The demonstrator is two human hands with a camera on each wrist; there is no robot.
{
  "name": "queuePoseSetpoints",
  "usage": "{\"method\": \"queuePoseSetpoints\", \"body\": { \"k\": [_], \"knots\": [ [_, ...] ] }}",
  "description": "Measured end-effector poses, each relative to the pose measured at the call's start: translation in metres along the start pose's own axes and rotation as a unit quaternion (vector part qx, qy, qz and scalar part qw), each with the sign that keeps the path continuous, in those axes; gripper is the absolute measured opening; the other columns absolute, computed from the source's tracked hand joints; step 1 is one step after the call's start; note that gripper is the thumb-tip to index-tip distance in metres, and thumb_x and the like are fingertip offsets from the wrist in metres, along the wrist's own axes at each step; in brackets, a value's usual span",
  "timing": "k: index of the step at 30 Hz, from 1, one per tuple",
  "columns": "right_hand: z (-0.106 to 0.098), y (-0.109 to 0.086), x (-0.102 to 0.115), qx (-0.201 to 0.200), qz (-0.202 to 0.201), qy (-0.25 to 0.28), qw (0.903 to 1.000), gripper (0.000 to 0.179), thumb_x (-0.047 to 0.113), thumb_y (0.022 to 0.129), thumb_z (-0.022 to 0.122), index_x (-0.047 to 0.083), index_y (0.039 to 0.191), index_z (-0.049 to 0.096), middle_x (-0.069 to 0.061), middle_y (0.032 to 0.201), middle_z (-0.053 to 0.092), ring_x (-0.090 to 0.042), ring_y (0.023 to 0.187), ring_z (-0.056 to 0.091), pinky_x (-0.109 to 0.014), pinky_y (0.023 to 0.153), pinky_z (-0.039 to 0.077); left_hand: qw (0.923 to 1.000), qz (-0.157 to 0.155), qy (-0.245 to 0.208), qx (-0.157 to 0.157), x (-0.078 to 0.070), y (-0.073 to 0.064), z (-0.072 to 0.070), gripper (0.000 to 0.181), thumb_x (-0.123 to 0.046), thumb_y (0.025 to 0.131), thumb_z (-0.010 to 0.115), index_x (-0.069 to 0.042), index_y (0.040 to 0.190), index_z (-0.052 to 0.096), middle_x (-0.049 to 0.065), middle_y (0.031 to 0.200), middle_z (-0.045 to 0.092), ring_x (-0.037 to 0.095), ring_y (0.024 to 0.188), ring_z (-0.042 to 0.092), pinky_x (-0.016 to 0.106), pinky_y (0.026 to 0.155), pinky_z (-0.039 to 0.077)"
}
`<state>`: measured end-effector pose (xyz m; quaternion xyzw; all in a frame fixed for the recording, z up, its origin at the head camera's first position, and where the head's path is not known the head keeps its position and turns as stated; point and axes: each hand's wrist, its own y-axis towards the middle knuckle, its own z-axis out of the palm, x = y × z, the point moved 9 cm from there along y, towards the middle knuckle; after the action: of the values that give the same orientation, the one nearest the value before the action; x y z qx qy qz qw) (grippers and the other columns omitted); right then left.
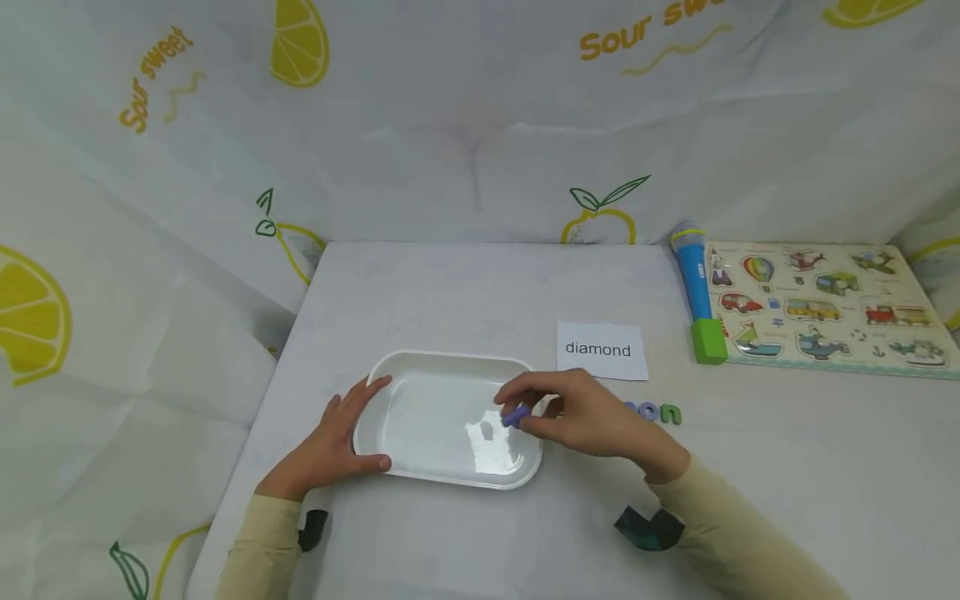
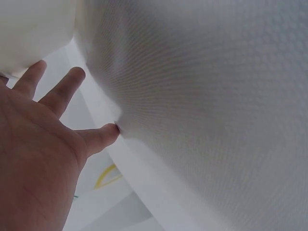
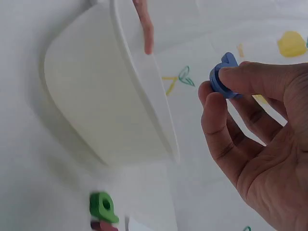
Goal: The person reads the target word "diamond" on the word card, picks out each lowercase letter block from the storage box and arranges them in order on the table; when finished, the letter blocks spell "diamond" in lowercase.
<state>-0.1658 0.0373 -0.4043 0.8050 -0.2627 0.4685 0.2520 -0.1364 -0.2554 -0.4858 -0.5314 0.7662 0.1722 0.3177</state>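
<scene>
My right hand (image 1: 577, 412) pinches a small blue-purple toy letter (image 3: 222, 77) between thumb and fingertips. In the head view it is over the right end of a white tray (image 1: 442, 356); the right wrist view shows a round loop with a short stem, partly covered by the thumb. At the tray's left end, my left hand (image 1: 335, 440) holds the rim, thumb on the near side and index finger over the far corner. Its other fingers are spread outside, a fingertip touching the white cloth in the left wrist view.
Beyond the right hand lie a "diamond" card (image 1: 600, 350) and a row of letters, including a green n (image 1: 671, 414), partly hidden by that hand. Farther right are a blue toy microphone (image 1: 693, 275), a green block (image 1: 708, 342) and a vehicle puzzle board (image 1: 825, 333).
</scene>
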Motion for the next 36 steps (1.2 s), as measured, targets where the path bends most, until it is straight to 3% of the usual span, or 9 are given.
{"method": "queuePoseSetpoints", "body": {
  "k": [6, 11, 16, 20, 27, 31, 36],
  "knots": [
    [-0.056, -0.045, -0.017, -0.070, 0.072, -0.003, 0.9950, 0.041, -0.003, 0.086, 0.077, 0.012, 0.124, 0.066, -0.002, 0.114, 0.065, -0.020, 0.092, 0.067, -0.031, 0.077, 0.060, 1.0000, -0.004, -0.003, 0.004, 0.000, 0.001, 0.000, 0.110, -0.046, 0.073, 0.088, -0.030, 0.161, 0.025, 0.017, 0.162, 0.026, 0.043, 0.144, 0.028, 0.069, 0.115, 0.002],
    [-0.093, -0.085, -0.032, -0.118, 0.137, 0.012, 0.9835, 0.039, 0.006, 0.090, 0.077, 0.012, 0.127, 0.064, -0.006, 0.115, 0.061, -0.020, 0.096, 0.068, -0.029, 0.080, 0.060, 0.9999, -0.006, -0.004, 0.007, 0.001, 0.002, 0.001, 0.109, -0.048, 0.073, 0.087, -0.030, 0.161, 0.025, 0.017, 0.162, 0.026, 0.041, 0.145, 0.028, 0.068, 0.116, 0.001],
    [-0.126, -0.120, -0.039, -0.176, 0.151, -0.047, 0.9716, 0.039, 0.003, 0.091, 0.075, 0.009, 0.128, 0.064, -0.003, 0.108, 0.064, -0.011, 0.099, 0.065, -0.021, 0.077, 0.057, 0.9999, -0.010, -0.005, 0.008, 0.001, 0.003, 0.002, 0.109, -0.049, 0.073, 0.087, -0.030, 0.161, 0.026, 0.017, 0.163, 0.025, 0.040, 0.146, 0.027, 0.067, 0.116, 0.000],
    [-0.144, -0.144, -0.054, -0.209, 0.185, -0.104, 0.9546, 0.040, 0.007, 0.092, 0.076, 0.009, 0.129, 0.063, -0.004, 0.103, 0.066, -0.007, 0.091, 0.064, -0.019, 0.070, 0.056, 0.9999, -0.013, -0.005, 0.009, 0.001, 0.003, 0.002, 0.109, -0.049, 0.073, 0.087, -0.031, 0.161, 0.026, 0.016, 0.163, 0.025, 0.040, 0.146, 0.027, 0.066, 0.117, 0.000],
    [-0.145, -0.171, -0.105, -0.189, 0.297, -0.178, 0.9188, 0.044, 0.022, 0.091, 0.079, 0.009, 0.130, 0.063, -0.006, 0.101, 0.065, -0.010, 0.083, 0.066, -0.023, 0.063, 0.054, 0.9999, -0.015, 0.000, 0.007, 0.003, 0.002, 0.002, 0.108, -0.049, 0.073, 0.087, -0.032, 0.161, 0.026, 0.017, 0.162, 0.026, 0.042, 0.146, 0.025, 0.066, 0.117, 0.001],
    [-0.138, -0.174, -0.119, -0.183, 0.311, -0.208, 0.9091, 0.039, 0.016, 0.089, 0.079, 0.007, 0.124, 0.065, -0.004, 0.094, 0.068, -0.020, 0.084, 0.066, -0.020, 0.065, 0.050, 0.9999, -0.015, 0.001, 0.008, 0.003, 0.002, 0.002, 0.108, -0.049, 0.073, 0.087, -0.031, 0.160, 0.026, 0.017, 0.162, 0.026, 0.043, 0.145, 0.025, 0.066, 0.117, 0.002],
    [-0.133, -0.177, -0.125, -0.175, 0.333, -0.222, 0.8997, 0.037, 0.019, 0.090, 0.078, 0.005, 0.122, 0.065, -0.003, 0.090, 0.066, -0.023, 0.082, 0.058, -0.028, 0.065, 0.046, 0.9998, -0.016, -0.001, 0.009, 0.004, 0.002, 0.002, 0.108, -0.048, 0.074, 0.087, -0.030, 0.160, 0.026, 0.018, 0.162, 0.026, 0.043, 0.146, 0.025, 0.066, 0.117, 0.001]
  ]
}}
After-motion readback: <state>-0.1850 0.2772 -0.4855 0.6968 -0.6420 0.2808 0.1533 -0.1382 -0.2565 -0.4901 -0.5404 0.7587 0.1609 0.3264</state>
